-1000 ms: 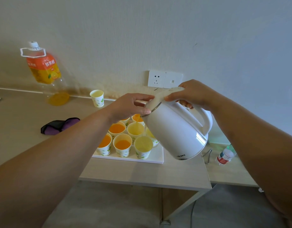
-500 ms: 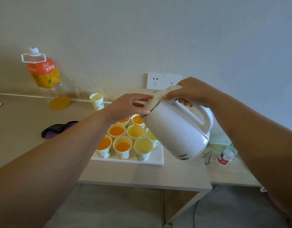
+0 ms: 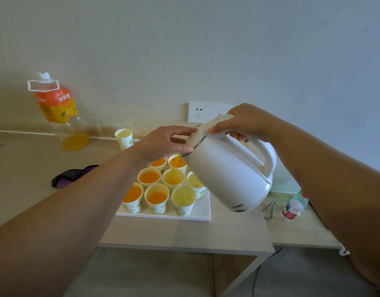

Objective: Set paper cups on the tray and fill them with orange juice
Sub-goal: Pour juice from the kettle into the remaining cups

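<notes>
Right hand [image 3: 246, 123]: grips the tilted, smooth white kettle [image 3: 231, 176] by its handle.
Left hand [image 3: 163, 142]: pinches its lid edge.
Paper cups [image 3: 156, 198]: clustered on flat white tray [image 3: 203, 212], near the front edge of the counter [image 3: 184, 232].
Juice [image 3: 176, 161]: thin stream into the middle cup.

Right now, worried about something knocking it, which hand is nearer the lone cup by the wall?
Left. The left hand pinches the lid of the kettle just right of the lone cup. The right hand grips the kettle's handle, farther right.
</notes>
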